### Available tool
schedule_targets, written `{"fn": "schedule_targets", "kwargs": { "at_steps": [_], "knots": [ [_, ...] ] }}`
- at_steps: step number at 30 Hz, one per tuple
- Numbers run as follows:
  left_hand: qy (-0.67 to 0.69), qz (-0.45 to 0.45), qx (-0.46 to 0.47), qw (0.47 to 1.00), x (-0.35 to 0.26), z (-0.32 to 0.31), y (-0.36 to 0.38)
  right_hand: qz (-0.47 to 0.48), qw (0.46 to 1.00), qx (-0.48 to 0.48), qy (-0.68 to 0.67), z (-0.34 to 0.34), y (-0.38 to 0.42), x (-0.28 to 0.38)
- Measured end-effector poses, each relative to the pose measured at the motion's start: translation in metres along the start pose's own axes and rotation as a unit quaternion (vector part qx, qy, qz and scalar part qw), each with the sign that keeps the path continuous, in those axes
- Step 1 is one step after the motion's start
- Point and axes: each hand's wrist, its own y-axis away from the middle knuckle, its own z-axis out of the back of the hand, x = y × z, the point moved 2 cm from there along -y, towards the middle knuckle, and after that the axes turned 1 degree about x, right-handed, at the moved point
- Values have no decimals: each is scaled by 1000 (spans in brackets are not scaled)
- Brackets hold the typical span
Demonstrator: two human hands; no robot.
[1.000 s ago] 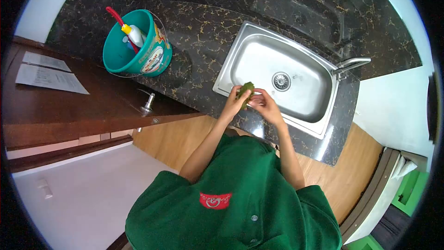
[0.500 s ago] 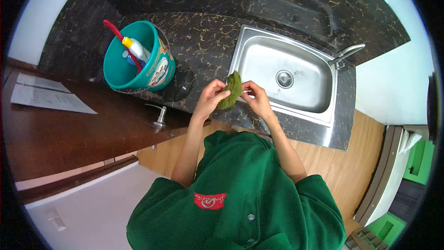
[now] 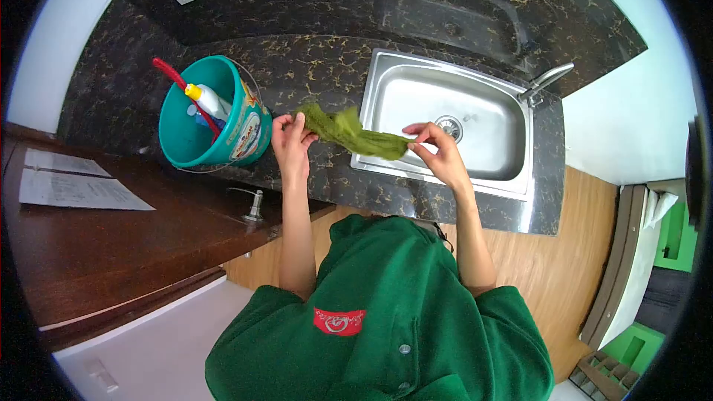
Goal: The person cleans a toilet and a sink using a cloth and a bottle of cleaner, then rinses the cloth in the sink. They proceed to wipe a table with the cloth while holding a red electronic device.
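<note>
A green cloth [image 3: 356, 135] is stretched sideways in the air over the counter's front and the sink's near left corner. My left hand [image 3: 292, 141] pinches its left end, close to the bucket. At the other end, my right hand [image 3: 440, 150] grips a corner between thumb and fingers, above the near part of the steel sink [image 3: 416, 96]. The cloth sags a little and looks partly folded and slightly blurred.
Left on the dark marbled counter [image 3: 312, 67] stands a teal bucket [image 3: 178, 134] holding a white bottle with a yellow cap [image 3: 209, 98] and a red-handled tool [image 3: 169, 73]. A faucet [image 3: 546, 83] rises at the sink's right. Papers [image 3: 82, 187] lie on the brown wooden surface.
My hands have moved apart, the left toward the bucket and the right over the sink. The cloth, bunched between them before, is now spread out lengthwise.
</note>
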Motion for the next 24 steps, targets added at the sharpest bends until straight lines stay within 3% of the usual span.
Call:
{"fn": "schedule_targets", "kwargs": {
  "at_steps": [2, 5, 6, 8, 10, 13, 14, 16, 19, 23, 24],
  "knots": [
    [-8, -17, 2, 1000, -13, -9, -9, -89, 986, 47, -131, 2, 3, -3],
    [-34, -58, 4, 998, -32, -25, -13, -39, 947, 99, -302, 2, -2, 7],
    [-34, -74, 11, 997, -38, -30, -12, -28, 942, 103, -319, -3, -5, 18],
    [-38, -128, 23, 991, -51, -41, -11, -66, 929, 198, -306, -7, -5, 31],
    [9, -102, 54, 993, -71, -50, -7, -88, 919, 284, -259, -11, -7, 45],
    [45, -72, 116, 990, -98, -55, 6, 5, 962, 231, -145, -36, -19, 28],
    [33, -63, 133, 989, -102, -56, 11, -5, 970, 222, -100, -41, -25, 24],
    [-3, -35, 169, 985, -113, -65, 29, -38, 962, 202, -180, -60, -37, 31],
    [-183, -42, 177, 966, -105, -51, 34, -107, 963, 113, -222, -91, -56, 25],
    [-121, -109, 96, 982, -88, -14, 7, -99, 940, 35, -324, -95, -84, 17],
    [-45, -99, 76, 991, -84, -11, 2, -105, 943, 6, -315, -89, -87, 19]
  ]
}}
